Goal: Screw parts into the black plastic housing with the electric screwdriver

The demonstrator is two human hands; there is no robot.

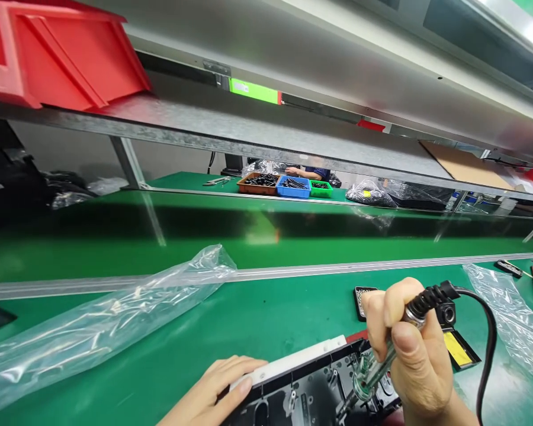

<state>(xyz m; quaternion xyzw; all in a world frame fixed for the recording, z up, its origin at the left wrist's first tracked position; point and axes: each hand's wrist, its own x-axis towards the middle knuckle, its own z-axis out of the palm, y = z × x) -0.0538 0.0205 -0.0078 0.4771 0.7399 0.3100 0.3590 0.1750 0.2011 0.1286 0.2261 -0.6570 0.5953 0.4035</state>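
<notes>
My right hand [415,349] grips a soldering iron [384,358] with a clear green handle, its black cord [484,331] looping off to the right. The iron's tip points down into a black device housing [311,390] with a white edge strip at the bottom of the view. My left hand [213,390] rests flat on the left end of that housing, fingers on the white strip. A small black stand with a yellow pad [457,349] sits just right of my right hand.
A long clear plastic bag [102,319] lies on the green bench at left, another bag [510,319] at right. A metal rail [293,272] crosses the bench. Brown, blue and green part trays [293,186] stand far back, where another person's arm [304,173] shows. A red bin [57,53] sits overhead.
</notes>
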